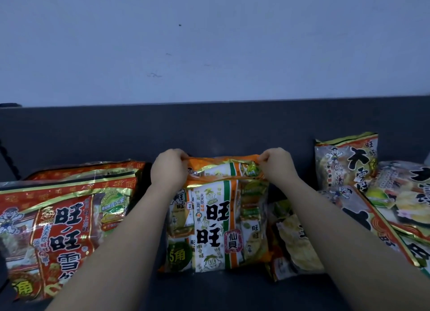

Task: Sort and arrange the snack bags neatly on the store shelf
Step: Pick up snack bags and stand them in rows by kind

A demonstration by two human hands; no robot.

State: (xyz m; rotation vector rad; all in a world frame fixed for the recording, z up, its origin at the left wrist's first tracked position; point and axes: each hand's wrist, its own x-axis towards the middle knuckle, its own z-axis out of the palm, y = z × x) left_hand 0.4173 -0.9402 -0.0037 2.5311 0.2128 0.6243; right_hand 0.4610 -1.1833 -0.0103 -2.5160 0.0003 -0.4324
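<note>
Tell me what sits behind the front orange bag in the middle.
A second orange bag of the same print. Only its top strip shows, pinched at the corners by the left hand and right hand. The rest is covered.

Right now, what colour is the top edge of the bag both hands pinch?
Orange with gold trim on the held bag; head view shows it.

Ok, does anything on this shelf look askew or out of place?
Yes: the bags on the right lie in a jumbled heap, overlapping at different angles, one yellowish bag partly buried under them. The orange bag, pinched at its top corners by the left hand and right hand, sits straight.
</note>
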